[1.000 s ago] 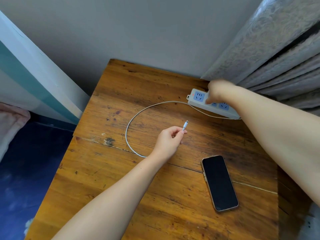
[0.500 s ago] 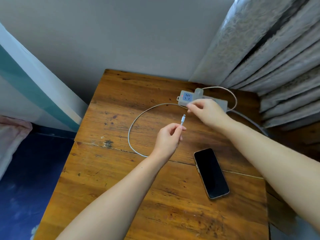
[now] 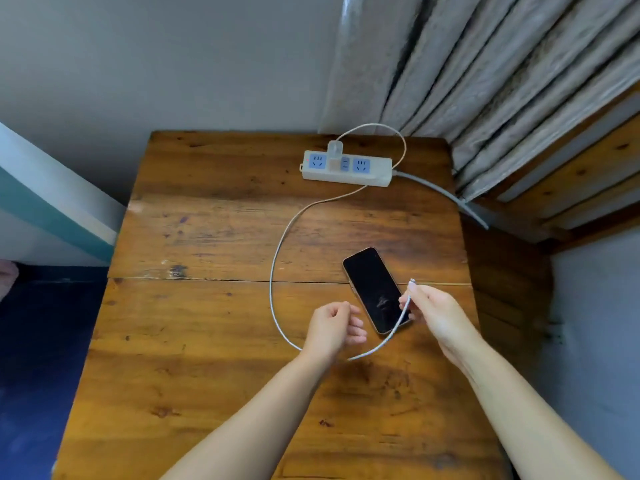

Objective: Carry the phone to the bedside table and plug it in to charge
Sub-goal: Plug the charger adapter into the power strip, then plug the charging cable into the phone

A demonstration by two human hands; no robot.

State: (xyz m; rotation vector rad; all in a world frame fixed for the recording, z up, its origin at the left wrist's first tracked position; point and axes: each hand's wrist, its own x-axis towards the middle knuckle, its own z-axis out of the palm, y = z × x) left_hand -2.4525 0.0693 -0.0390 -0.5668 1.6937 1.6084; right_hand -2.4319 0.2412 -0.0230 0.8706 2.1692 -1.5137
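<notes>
Wooden bedside table (image 3: 214, 341) against grey wall, curtain at back. Phone (image 3: 375, 289) flat, face up, between hands. Right hand (image 3: 434, 311) pinches charging cable (image 3: 277, 258) near connector; left hand (image 3: 334, 327) loosely curled, holding nothing. Step: connecting cable. Next: line connector up with phone port. Port itself not discernible.
</notes>
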